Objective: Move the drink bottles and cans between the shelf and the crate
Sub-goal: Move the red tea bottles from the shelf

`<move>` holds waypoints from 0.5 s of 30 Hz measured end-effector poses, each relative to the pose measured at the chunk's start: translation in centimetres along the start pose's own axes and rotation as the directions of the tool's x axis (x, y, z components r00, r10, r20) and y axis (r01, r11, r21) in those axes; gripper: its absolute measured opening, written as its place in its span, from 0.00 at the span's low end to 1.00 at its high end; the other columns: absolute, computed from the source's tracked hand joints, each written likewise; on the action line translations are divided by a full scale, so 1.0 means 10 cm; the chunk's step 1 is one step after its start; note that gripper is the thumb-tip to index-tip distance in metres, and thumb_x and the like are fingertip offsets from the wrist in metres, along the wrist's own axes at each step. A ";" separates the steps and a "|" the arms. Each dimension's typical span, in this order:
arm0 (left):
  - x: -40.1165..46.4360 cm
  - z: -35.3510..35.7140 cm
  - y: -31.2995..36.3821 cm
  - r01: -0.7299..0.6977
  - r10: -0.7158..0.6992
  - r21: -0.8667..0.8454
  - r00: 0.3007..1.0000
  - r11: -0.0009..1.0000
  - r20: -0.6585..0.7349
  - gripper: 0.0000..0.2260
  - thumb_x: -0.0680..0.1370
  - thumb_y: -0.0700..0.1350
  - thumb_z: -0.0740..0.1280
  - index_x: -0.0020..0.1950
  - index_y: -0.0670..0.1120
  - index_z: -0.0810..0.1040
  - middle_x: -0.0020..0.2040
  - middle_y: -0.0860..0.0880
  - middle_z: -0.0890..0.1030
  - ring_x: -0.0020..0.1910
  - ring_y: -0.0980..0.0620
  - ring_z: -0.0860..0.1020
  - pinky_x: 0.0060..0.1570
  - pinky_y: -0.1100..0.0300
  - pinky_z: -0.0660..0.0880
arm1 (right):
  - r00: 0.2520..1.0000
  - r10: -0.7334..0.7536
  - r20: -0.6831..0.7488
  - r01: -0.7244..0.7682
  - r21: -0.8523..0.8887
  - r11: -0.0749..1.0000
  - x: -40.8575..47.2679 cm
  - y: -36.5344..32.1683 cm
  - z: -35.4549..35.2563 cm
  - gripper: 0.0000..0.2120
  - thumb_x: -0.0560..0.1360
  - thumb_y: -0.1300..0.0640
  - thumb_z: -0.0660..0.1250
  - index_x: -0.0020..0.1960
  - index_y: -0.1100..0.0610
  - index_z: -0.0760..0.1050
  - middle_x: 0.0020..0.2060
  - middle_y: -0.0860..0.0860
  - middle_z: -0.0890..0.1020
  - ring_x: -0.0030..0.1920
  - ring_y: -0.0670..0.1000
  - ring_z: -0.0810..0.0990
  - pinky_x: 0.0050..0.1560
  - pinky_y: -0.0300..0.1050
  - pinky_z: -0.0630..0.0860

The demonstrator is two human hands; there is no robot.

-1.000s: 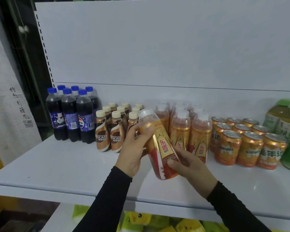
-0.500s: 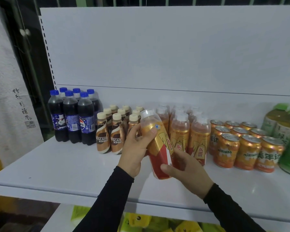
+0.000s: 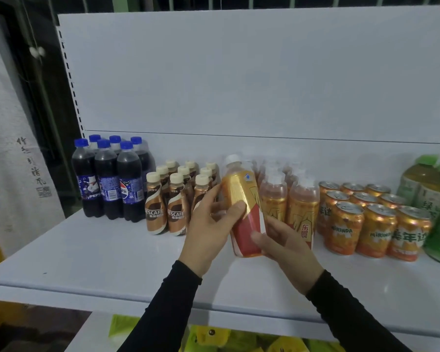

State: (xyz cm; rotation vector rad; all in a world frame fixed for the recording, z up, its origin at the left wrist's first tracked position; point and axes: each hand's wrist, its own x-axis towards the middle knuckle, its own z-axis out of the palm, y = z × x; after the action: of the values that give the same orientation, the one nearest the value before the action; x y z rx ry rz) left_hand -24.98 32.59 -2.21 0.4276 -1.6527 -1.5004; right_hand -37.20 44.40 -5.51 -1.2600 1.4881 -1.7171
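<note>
Both hands hold a gold-and-red energy drink bottle [image 3: 244,212] just above the white shelf [image 3: 99,255], in front of the matching row of gold bottles [image 3: 290,199]. Over the last second the bottle has swung from a marked lean toward near upright, its white cap now pointing up and slightly left, and its label has turned so the lettering seen earlier faces away. The left hand [image 3: 208,224] wraps its fingers and thumb round the bottle's middle; the right hand [image 3: 282,242] curls round the base from the right. The move reads as a bottle being squared up for a place between the coffee bottles [image 3: 173,207] and its own kind, so this placement looks close to done.

Whether the base already touches the shelf cannot be told; the right hand covers it. The crate is out of view. The green tea bottles [image 3: 432,199] are cut off at the right edge, and yellow packs [image 3: 214,336] below the shelf stay too dim to identify.
</note>
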 end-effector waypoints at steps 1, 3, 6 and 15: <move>0.00 0.02 0.01 -0.011 0.012 0.062 1.000 0.998 -0.009 0.24 0.75 0.51 0.74 0.69 0.61 0.71 0.58 0.54 0.81 0.54 0.57 0.81 0.53 0.57 0.82 | 0.999 -0.038 -0.022 0.037 -0.056 0.998 0.01 0.00 0.02 0.28 0.67 0.42 0.73 0.65 0.50 0.76 0.56 0.48 0.84 0.57 0.51 0.83 0.56 0.47 0.81; 0.01 0.08 0.02 -0.032 0.036 0.154 0.999 0.988 -0.021 0.30 0.73 0.51 0.77 0.72 0.58 0.69 0.56 0.59 0.80 0.53 0.62 0.80 0.53 0.58 0.81 | 0.990 -0.122 -0.065 0.106 -0.209 0.972 0.01 0.01 0.08 0.27 0.68 0.41 0.73 0.65 0.45 0.75 0.56 0.44 0.83 0.57 0.48 0.82 0.59 0.50 0.80; 0.05 0.10 0.03 -0.062 0.070 0.116 0.995 0.991 -0.068 0.32 0.70 0.48 0.80 0.69 0.58 0.70 0.54 0.57 0.83 0.54 0.61 0.81 0.54 0.51 0.82 | 0.972 -0.220 -0.085 0.176 -0.359 0.916 0.02 0.00 0.14 0.26 0.71 0.44 0.74 0.67 0.41 0.71 0.56 0.40 0.82 0.57 0.45 0.81 0.58 0.50 0.80; 0.27 -0.05 0.26 0.215 -0.201 -0.410 0.977 0.887 0.077 0.29 0.74 0.43 0.73 0.73 0.50 0.70 0.45 0.44 0.85 0.38 0.48 0.84 0.28 0.57 0.79 | 0.936 -0.350 -0.024 0.276 -0.569 0.775 0.06 0.05 -0.03 0.48 0.65 0.34 0.75 0.78 0.47 0.58 0.71 0.41 0.69 0.72 0.40 0.66 0.70 0.43 0.69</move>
State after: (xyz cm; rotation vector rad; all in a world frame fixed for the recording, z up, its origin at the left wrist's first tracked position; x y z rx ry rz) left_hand -25.48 30.89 1.15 0.3523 -1.2867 -1.9744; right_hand -37.81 43.86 -5.73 -1.8144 2.0546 -1.6362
